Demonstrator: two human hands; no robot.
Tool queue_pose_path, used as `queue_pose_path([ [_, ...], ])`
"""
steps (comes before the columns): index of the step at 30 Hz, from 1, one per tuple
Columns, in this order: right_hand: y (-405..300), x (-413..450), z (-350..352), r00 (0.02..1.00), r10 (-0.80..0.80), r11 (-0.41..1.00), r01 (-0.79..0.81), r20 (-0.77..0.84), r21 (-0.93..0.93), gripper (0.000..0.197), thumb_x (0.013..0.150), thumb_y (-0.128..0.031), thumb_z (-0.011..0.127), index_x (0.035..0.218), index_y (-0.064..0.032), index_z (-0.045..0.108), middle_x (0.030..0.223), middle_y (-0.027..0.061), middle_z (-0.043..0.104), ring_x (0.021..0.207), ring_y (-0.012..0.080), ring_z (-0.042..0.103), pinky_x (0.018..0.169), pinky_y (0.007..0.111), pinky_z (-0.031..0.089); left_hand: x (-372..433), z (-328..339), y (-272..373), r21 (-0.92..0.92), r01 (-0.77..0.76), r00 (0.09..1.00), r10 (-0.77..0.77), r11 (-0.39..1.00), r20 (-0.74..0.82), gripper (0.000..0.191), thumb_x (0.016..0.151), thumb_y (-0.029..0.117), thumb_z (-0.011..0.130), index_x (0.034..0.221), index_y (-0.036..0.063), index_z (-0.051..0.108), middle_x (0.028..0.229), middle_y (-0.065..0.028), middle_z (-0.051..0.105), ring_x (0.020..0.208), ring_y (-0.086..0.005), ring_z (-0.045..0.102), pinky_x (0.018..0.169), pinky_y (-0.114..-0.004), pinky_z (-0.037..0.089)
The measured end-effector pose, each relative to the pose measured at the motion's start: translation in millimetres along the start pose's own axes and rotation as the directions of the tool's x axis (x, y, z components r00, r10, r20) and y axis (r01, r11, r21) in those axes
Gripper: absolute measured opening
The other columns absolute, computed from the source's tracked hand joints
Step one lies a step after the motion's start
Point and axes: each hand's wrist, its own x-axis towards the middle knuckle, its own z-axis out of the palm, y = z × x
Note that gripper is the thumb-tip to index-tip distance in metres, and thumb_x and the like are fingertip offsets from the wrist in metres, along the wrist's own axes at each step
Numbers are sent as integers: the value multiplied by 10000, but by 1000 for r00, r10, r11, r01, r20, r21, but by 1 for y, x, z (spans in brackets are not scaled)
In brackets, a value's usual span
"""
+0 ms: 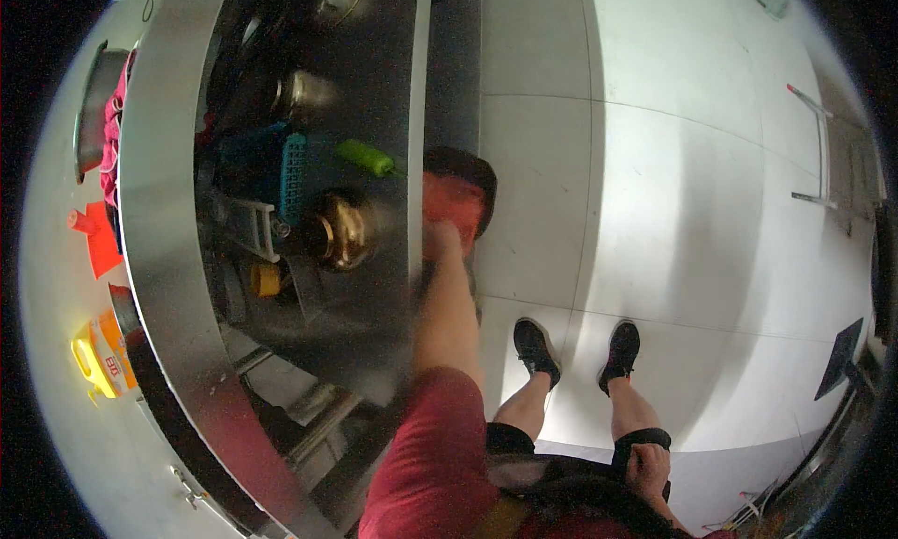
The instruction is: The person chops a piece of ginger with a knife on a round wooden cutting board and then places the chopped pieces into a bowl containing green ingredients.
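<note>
My left hand (443, 239), blurred, reaches forward under the edge of a shelf (417, 118) and touches a red object (456, 199). That red object sits in or against a dark tub (487, 178) close to the floor. The fingers are mostly hidden, so whether they grip anything is unclear. My right hand (649, 465) rests by my right knee with curled fingers, and nothing shows in it. On the shelf nearby are a shiny gold-toned metal pot (349, 230), a bright green object (366, 157) and a blue perforated plastic basket (292, 178).
A steel worktop (165, 188) runs along my left, bearing a pink cloth (112, 132), a red item (104, 241) and a yellow jug (88, 357). Another metal pot (302, 94) and a yellow container (266, 279) stand on the shelf. Tiled floor (533, 188) lies ahead.
</note>
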Motion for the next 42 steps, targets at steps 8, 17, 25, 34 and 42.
queue_pose_path([
  [8, 17, 4, 2, 999, -7, 1000, 8, -39, 13, 208, 699, -45, 616, 901, -92, 609, 814, 101, 589, 778, 326, 555, 688, 407, 419, 40, 26, -3, -59, -12, 999, 14, 998, 35, 415, 935, 148, 389, 1331, 44, 455, 1294, -169, 503, 1167, -311, 489, 1008, -380, 375],
  [17, 31, 11, 14, 994, -51, 998, 54, -93, 25, 285, 666, -46, 628, 945, -104, 623, 840, 88, 596, 819, 292, 573, 711, 384, 427, 49, 42, -17, -40, -89, 995, 91, 995, 40, 433, 942, 190, 383, 1348, 49, 433, 1318, -174, 483, 1175, -317, 488, 1001, -390, 386],
  [25, 6, 21, -11, 990, -43, 998, 48, -136, 29, 192, 712, -27, 638, 892, -93, 621, 801, 92, 601, 780, 303, 579, 688, 388, 431, 55, 36, -30, -73, -84, 996, 83, 994, -17, 451, 949, 227, 378, 1364, 54, 414, 1339, -179, 465, 1182, -322, 488, 995, -398, 396],
  [34, 54, 22, 43, 484, -553, 810, 502, -678, -302, 168, 727, -31, 625, 883, -91, 614, 800, 95, 598, 770, 311, 572, 679, 390, 429, 56, 29, -37, -98, -68, 998, 66, 993, -25, 474, 956, 268, 373, 1382, 59, 392, 1363, -184, 445, 1190, -328, 488, 989, -407, 406],
  [42, 25, 11, 2, 975, -77, 972, 120, -209, 201, 171, 735, -60, 621, 903, -91, 616, 818, 96, 602, 779, 309, 576, 685, 392, 435, 110, 7, -80, -520, -42, 988, -42, 853, -149, 490, 973, 317, 353, 1391, 62, 384, 1379, -178, 433, 1196, -319, 486, 979, -413, 416],
])
